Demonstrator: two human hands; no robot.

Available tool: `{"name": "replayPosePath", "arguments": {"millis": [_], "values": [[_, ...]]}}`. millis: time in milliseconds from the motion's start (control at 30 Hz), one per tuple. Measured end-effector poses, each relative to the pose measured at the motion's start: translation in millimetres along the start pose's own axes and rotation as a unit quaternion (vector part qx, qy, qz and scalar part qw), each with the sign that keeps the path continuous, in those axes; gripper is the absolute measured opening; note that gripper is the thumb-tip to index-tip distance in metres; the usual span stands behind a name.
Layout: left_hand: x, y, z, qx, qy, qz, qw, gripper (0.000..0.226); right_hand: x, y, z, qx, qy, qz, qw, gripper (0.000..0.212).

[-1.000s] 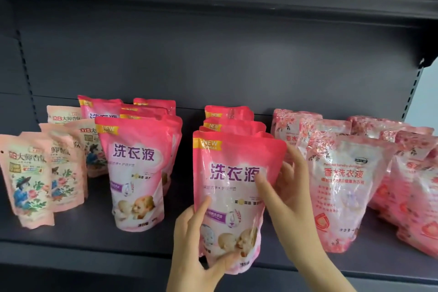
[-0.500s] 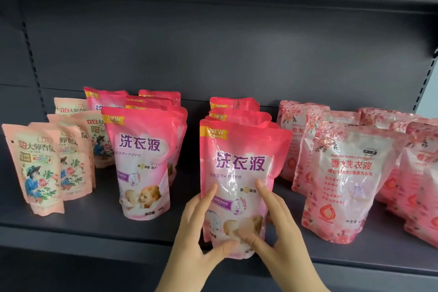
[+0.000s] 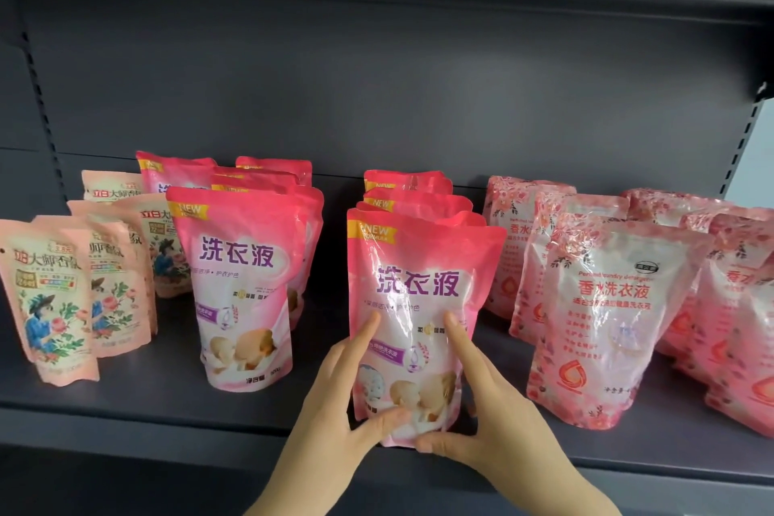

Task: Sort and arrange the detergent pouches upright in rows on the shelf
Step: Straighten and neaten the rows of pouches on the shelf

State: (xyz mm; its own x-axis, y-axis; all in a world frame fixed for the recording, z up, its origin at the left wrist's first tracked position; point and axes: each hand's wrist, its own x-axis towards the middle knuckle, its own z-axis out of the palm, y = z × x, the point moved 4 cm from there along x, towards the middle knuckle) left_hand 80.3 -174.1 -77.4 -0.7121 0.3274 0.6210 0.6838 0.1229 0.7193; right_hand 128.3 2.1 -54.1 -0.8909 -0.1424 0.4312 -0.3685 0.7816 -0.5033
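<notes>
Pink fills most of the shelf. At lower centre of the frame the front bright pink detergent pouch stands upright at the head of its row, near the shelf's front edge. The left hand and right hand cup its lower half from either side, thumbs hooked across the base and forefingers laid up the front panel, so both have hold of it. Sorting looks largely done: peach floral pouches at far left, a second bright pink row at centre left and translucent rose-print pouches at right each stand grouped by kind. What seems left is squaring this pouch with those behind it, and the rows at right appear to lean a little and may want straightening
</notes>
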Motion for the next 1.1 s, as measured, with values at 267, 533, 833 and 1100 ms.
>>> {"name": "replayPosePath", "arguments": {"millis": [267, 533, 833, 1100], "values": [[14, -5, -3, 0.024, -0.010, -0.011, 1.000, 0.091, 9, -2, 3, -0.012, 0.028, 0.027, 0.999, 0.109], [24, -3, -3, 0.054, -0.007, -0.008, 0.998, 0.090, 19, 2, 3, -0.010, 0.039, 0.043, 0.998, 0.112], [22, -5, -5, 0.076, -0.026, -0.018, 0.997, 0.091, 18, -3, 12, -0.024, 0.057, 0.035, 0.997, 0.111], [12, -7, -14, 0.103, -0.055, -0.028, 0.993, 0.098, 10, -5, 10, -0.023, 0.052, 0.014, 0.998, 0.102]]}}
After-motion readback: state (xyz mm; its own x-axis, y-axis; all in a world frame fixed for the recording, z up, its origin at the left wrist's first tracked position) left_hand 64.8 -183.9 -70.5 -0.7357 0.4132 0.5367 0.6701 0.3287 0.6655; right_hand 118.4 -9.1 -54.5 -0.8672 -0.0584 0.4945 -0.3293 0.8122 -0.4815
